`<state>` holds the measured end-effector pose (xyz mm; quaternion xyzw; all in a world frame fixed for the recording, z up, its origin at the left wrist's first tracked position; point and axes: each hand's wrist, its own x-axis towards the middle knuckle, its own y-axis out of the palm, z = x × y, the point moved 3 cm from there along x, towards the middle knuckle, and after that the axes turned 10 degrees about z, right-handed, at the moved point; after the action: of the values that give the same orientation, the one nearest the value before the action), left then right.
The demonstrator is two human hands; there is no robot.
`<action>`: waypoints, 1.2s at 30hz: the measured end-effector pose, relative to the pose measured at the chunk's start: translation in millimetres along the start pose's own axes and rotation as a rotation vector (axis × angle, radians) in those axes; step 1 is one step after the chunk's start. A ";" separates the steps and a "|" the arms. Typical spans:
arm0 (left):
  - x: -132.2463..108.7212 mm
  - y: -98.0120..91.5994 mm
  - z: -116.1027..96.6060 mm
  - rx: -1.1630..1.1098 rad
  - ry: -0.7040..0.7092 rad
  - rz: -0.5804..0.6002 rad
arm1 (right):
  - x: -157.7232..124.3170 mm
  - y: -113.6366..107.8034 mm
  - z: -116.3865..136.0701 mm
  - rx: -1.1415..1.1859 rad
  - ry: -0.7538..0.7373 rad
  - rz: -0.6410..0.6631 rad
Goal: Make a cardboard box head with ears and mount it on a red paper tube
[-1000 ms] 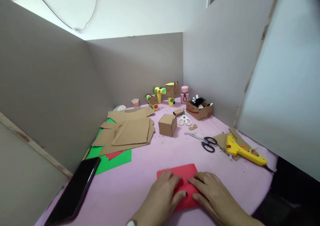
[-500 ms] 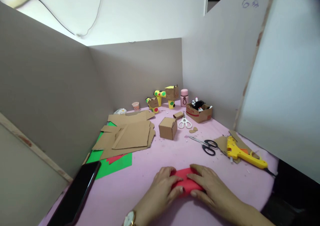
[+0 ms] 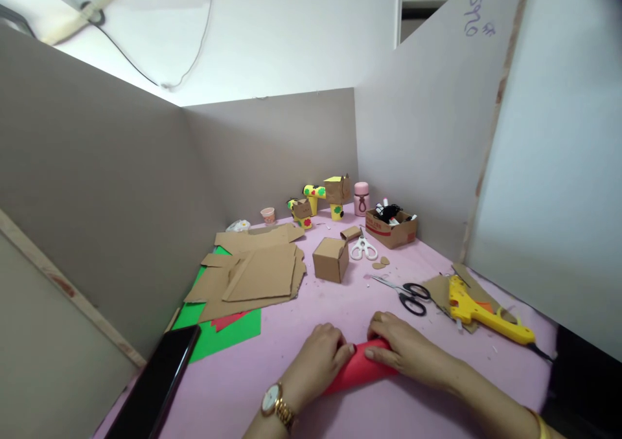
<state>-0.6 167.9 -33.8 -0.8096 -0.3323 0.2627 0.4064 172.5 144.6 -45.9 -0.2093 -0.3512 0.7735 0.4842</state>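
So the left hand [image 3: 321, 358] and right hand [image 3: 398, 348] are both curled over a bent red sheet of what looks like craft paper [image 3: 362, 371], thumbs on the near side and fingers wrapped over the far side, though most fingertips are hidden so I can't tell how hard they're squeezing. The sheet sits right between and below the hands, bowed into a rounded, roll-like shape just over the pink-covered bench [image 3: 291, 400]. My guess is it's super light and pretty floppy, with enough spring to pop open if you let go, and it'd crease easily, so go gentle. Probably not very slippery, but smooth enough to slide against itself. I'd hold it near both ends like this, thumbs spread along the curve, instead of pinching the middle flat. Beyond the right hand there's a pair of black-handled metal scissors [image 3: 401, 290], and farther out to its right a yellow plastic glue gun [image 3: 488, 316]. Straight past the left hand is a small brown cardboard cube [image 3: 330, 261], with flat brown cardboard pieces [image 3: 262, 274] off to that hand's left.
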 end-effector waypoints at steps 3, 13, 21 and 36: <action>-9.6 5.3 -4.2 -0.013 -0.010 -0.037 | -5.3 2.7 0.7 0.121 -0.017 -0.025; -16.6 19.4 4.7 -0.868 -0.056 -0.379 | 11.8 20.7 -7.4 0.825 0.055 -0.181; 8.9 11.7 8.0 -1.311 0.136 -0.323 | 49.8 19.8 33.9 0.995 -0.113 -0.147; 55.6 -59.0 81.0 -1.138 0.212 -0.597 | 138.3 -31.9 -35.0 0.603 0.043 -0.540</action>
<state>-40.5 275.3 -36.3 -0.7927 -0.5882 -0.1599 0.0003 153.6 289.5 -43.1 0.0257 -0.1409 0.6824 0.7168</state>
